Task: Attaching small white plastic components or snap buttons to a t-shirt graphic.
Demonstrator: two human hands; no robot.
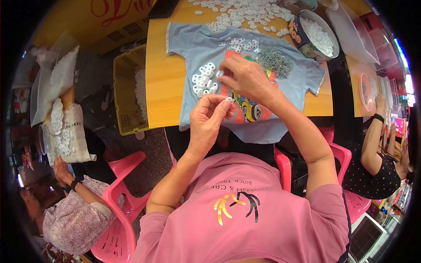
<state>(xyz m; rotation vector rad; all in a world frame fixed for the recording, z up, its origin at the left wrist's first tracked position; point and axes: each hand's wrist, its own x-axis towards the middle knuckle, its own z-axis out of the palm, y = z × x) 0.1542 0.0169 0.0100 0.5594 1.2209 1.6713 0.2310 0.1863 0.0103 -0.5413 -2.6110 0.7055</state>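
Observation:
My left hand (208, 118) is closed in a pinch, with a small white plastic piece (230, 100) between thumb and fingertips. My right hand (247, 79) reaches in from the right, its thumb and fingers closed round another white oval piece (219, 74). Just left of it lies a heap of white two-holed oval pieces (202, 80). Above my right hand is a looser group of similar white pieces (240, 45). A pile of small grey metal screws (275, 62) rests to its upper right. All these lie on a light blue T-shirt (193, 44) with a coloured print, spread over the table.
The yellow table (164, 83) carries many more white pieces (245, 15) at its far side. A round tin (315, 35) full of white parts stands far right. A yellow crate (127, 87) is left of the table. Co-workers sit left and right on pink chairs (120, 210).

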